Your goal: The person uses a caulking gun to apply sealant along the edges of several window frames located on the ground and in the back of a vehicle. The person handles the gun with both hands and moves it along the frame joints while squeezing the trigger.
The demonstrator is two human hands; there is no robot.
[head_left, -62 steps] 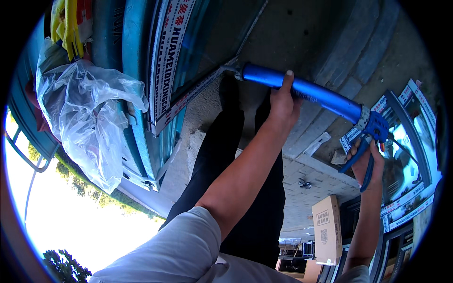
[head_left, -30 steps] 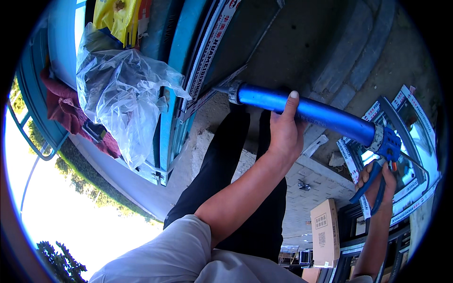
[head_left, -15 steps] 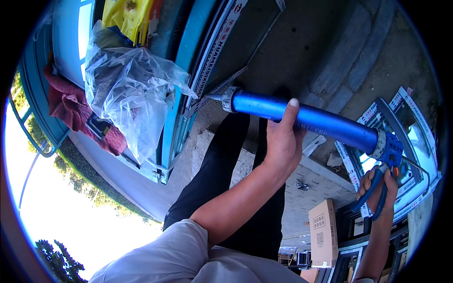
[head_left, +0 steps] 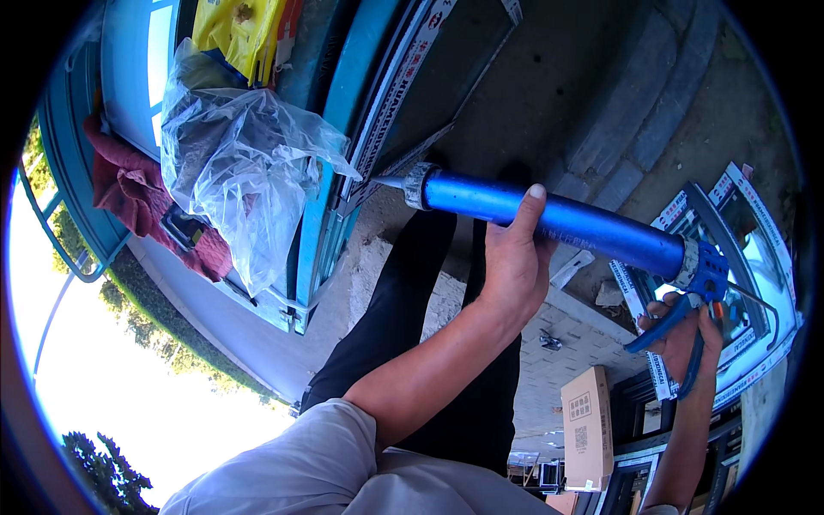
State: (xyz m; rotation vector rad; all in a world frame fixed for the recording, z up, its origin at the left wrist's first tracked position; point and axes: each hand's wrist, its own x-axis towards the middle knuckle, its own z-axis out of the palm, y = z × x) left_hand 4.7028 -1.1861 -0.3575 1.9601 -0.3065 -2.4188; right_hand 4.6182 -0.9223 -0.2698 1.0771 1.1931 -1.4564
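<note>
A long blue caulking gun lies across my view, tilted down to the right. Its tapered nozzle is at the left, close to the edge of a window frame with printed film strips; contact cannot be told. My left hand is closed around the middle of the barrel, thumb on top. At the rear end, my right hand holds the handle and trigger, which stand spread apart. Some of its fingers are hidden behind them.
Left of the nozzle, a clear plastic bag lies beside a red cloth and a yellow bag on a teal vehicle bed. Framed windows lie at the right. A cardboard box stands at lower right.
The handle and trigger have spread wider apart, and the fingers of my right hand have shifted with them. The gun's barrel and my left hand have hardly moved.
</note>
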